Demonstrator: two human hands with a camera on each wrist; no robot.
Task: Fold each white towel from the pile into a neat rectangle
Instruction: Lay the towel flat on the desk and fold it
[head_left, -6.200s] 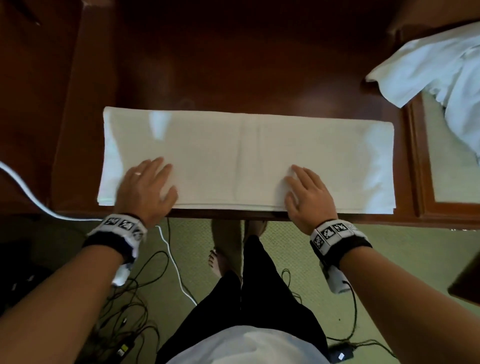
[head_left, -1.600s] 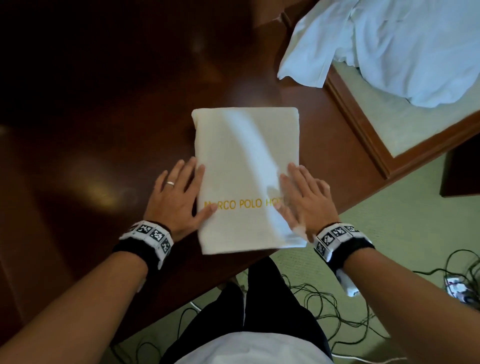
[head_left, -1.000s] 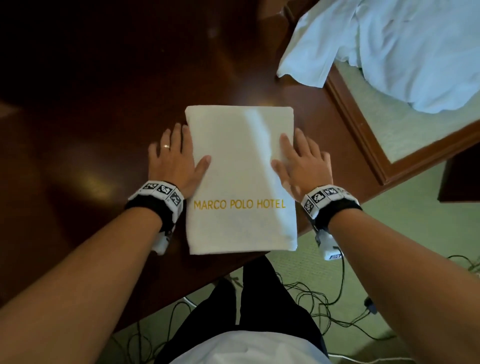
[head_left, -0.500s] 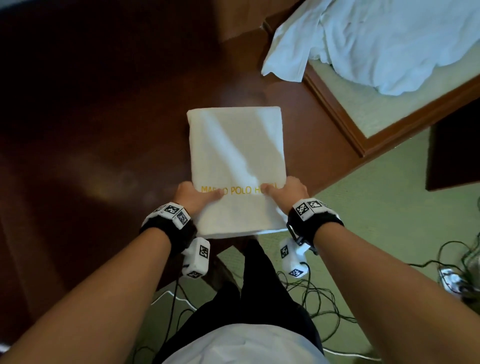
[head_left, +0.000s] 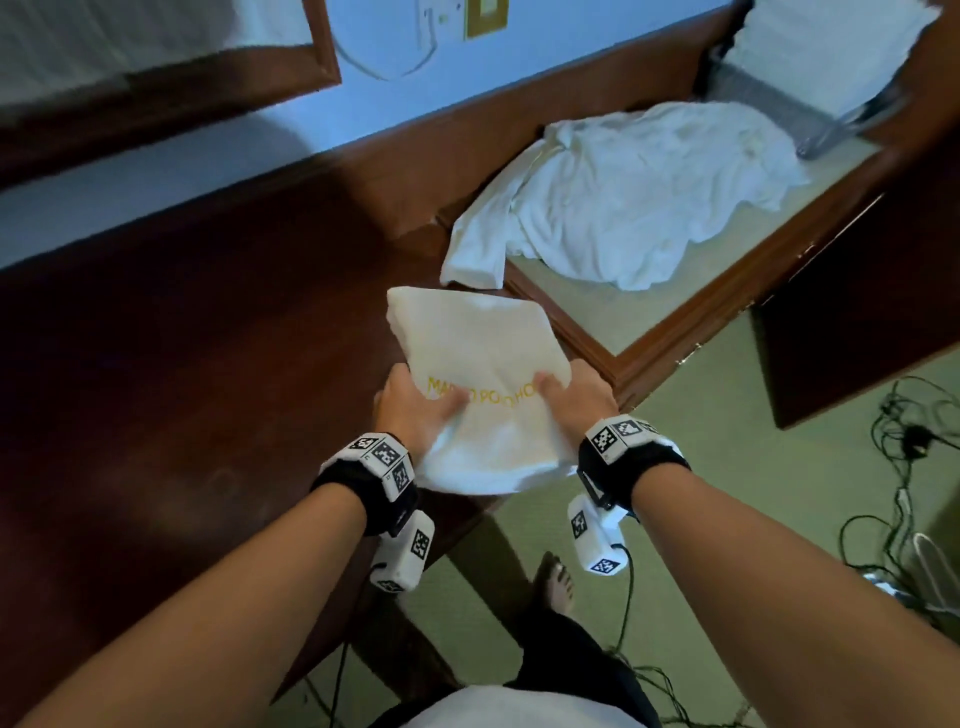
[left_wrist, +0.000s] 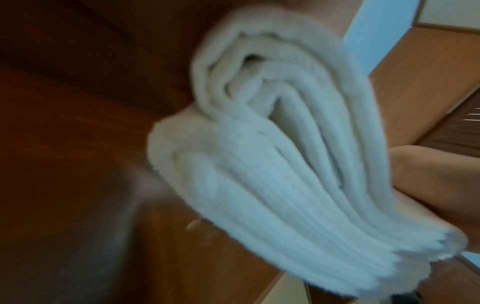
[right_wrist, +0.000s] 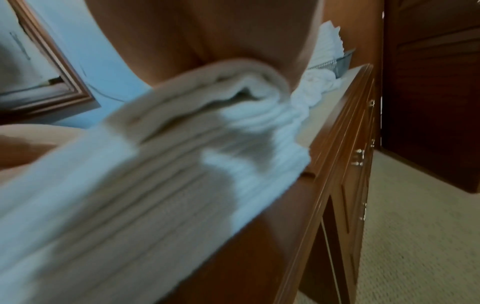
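The folded white towel (head_left: 475, 364) with yellow hotel lettering hangs lifted above the dark wooden desk (head_left: 182, 364). My left hand (head_left: 415, 410) grips its near left side, thumb on top. My right hand (head_left: 566, 400) grips its near right side the same way. In the left wrist view the towel's stacked layers (left_wrist: 272, 164) show edge-on beside my thumb. In the right wrist view the layered edge (right_wrist: 155, 174) sags under my palm. The pile of unfolded white towels (head_left: 639, 192) lies on the lower side cabinet at the right.
A wire basket (head_left: 831, 119) holding folded white towels (head_left: 826, 47) stands at the back right of the cabinet (head_left: 675, 332). A framed mirror (head_left: 156, 78) hangs on the blue wall. Cables (head_left: 904, 447) trail over the green carpet at the right. My bare foot (head_left: 558, 587) stands by the desk.
The long folded strip became a compact rectangle. My hands went from pressing flat on it to gripping its near end, and it is now raised off the desk and carried to the right.
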